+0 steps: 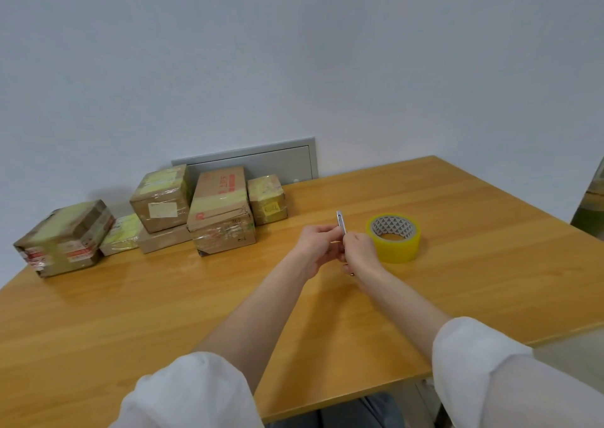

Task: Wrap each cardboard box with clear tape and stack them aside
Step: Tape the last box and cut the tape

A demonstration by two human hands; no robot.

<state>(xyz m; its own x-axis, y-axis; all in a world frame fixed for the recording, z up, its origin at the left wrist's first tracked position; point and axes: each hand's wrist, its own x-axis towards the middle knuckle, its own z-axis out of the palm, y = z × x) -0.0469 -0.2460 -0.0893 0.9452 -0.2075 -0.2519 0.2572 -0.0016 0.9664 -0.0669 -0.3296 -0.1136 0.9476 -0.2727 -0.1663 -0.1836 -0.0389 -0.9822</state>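
Both hands meet over the middle of the wooden table (163, 313) around a slim silver utility knife (341, 220). My right hand (361, 251) grips its lower part, and my left hand (318, 246) pinches it from the left. The knife's tip points up and away from me. A roll of clear yellowish tape (397, 243) lies flat just right of my right hand. Several taped cardboard boxes stand at the back left: a single box (63, 238) at the far left, a stack of boxes (160, 207), a taller stack (220, 211) and a small box (267, 203).
A grey panel (255, 156) leans on the white wall behind the boxes. The table's near edge runs diagonally at the lower right, with a dark stool or floor below it. A reflective object (591, 205) shows at the right border.
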